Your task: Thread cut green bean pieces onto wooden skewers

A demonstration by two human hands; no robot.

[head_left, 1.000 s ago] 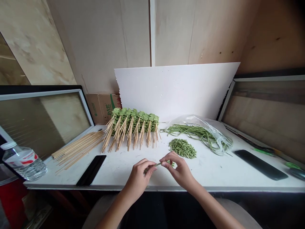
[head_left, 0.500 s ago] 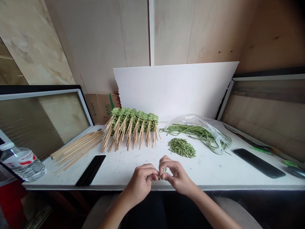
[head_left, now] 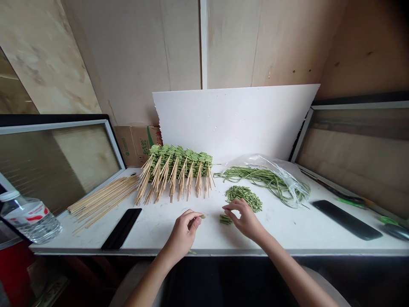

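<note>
My left hand [head_left: 184,230] rests on the white table [head_left: 287,232] with its fingers pinched on a thin bamboo skewer whose tip shows by the fingertips. My right hand [head_left: 243,217] reaches forward, its fingers curled over a few cut green bean pieces [head_left: 225,219] lying on the table. Just beyond it is the pile of cut bean pieces [head_left: 244,197]. Farther back lie rows of finished bean skewers [head_left: 177,168]. Whole long beans [head_left: 265,179] spill from a clear plastic bag [head_left: 281,170].
Loose bamboo skewers [head_left: 102,199] lie at left beside a black phone [head_left: 122,228]. A water bottle [head_left: 30,217] sits far left. A black flat object [head_left: 347,219] lies at right. A white board [head_left: 236,121] leans on the wall, a cardboard box [head_left: 137,143] beside it.
The hands, together near the table edge with a bean piece between them, have parted. The right hand moved forward to the bean pieces; the left stayed with the skewer.
</note>
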